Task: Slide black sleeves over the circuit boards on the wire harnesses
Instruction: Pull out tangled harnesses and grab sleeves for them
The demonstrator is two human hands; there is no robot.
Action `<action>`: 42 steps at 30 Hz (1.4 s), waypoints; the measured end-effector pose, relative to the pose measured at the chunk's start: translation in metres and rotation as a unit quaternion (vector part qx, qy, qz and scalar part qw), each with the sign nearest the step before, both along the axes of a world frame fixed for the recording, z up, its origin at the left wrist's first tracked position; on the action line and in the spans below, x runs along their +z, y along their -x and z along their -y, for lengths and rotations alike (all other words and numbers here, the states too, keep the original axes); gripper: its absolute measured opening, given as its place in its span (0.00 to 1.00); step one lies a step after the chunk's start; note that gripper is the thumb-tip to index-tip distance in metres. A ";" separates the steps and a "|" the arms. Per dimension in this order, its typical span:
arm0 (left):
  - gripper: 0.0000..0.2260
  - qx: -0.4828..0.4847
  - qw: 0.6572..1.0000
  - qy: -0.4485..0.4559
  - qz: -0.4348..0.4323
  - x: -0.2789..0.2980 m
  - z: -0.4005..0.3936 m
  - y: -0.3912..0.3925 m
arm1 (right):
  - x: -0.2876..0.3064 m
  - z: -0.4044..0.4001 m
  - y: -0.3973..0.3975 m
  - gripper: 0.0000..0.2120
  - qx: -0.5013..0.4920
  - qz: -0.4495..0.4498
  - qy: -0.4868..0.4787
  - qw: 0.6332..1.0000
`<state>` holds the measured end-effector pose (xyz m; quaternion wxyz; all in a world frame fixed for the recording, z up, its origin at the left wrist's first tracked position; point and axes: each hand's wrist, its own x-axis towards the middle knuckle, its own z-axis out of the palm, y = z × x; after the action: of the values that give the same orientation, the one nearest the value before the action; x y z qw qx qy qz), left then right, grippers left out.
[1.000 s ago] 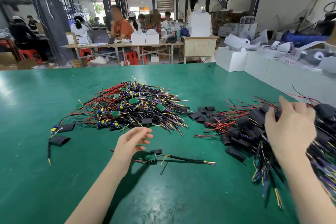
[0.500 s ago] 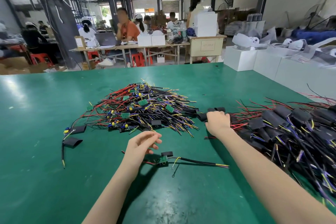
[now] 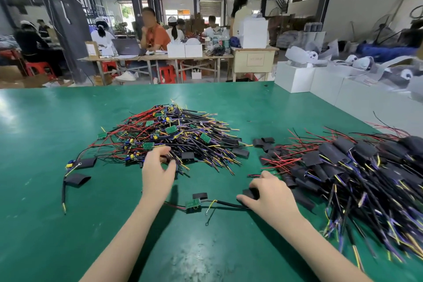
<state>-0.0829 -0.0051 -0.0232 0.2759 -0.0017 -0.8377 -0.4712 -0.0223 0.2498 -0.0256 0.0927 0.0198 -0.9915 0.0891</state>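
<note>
A pile of bare wire harnesses (image 3: 174,137) with green circuit boards lies mid-table. My left hand (image 3: 158,169) reaches into its near edge, fingers curled around wires there. My right hand (image 3: 265,192) pinches a black sleeve (image 3: 250,193) just above the table. One single harness with a green board (image 3: 193,204) lies between my hands, a loose sleeve (image 3: 200,195) beside it. Sleeved harnesses (image 3: 357,174) are heaped at the right.
Loose black sleeves (image 3: 263,142) lie between the two piles. Two more sleeves (image 3: 76,179) and a harness lie at the left on the green table (image 3: 45,224). White boxes (image 3: 295,78) stand beyond the far right edge. People sit at tables far behind.
My right hand went from the right pile to the loose sleeves, then came back near with a sleeve. My left hand moved forward from the single harness into the bare pile.
</note>
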 end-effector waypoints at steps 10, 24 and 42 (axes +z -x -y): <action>0.26 -0.046 0.762 0.641 0.085 0.013 0.052 0.069 | -0.005 -0.006 -0.009 0.21 -0.009 -0.038 0.077 0.996; 0.06 0.006 0.935 0.353 -0.018 0.031 0.030 0.018 | 0.004 -0.016 -0.009 0.15 0.026 0.009 0.105 0.994; 0.06 -0.219 0.971 -0.053 0.084 0.008 0.001 -0.049 | 0.002 -0.036 -0.002 0.20 0.151 0.031 0.135 0.979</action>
<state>-0.0344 -0.0062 -0.0151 0.0939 -0.1308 -0.8113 -0.5621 -0.0203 0.2855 -0.0241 0.0494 0.1535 -0.9583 0.2360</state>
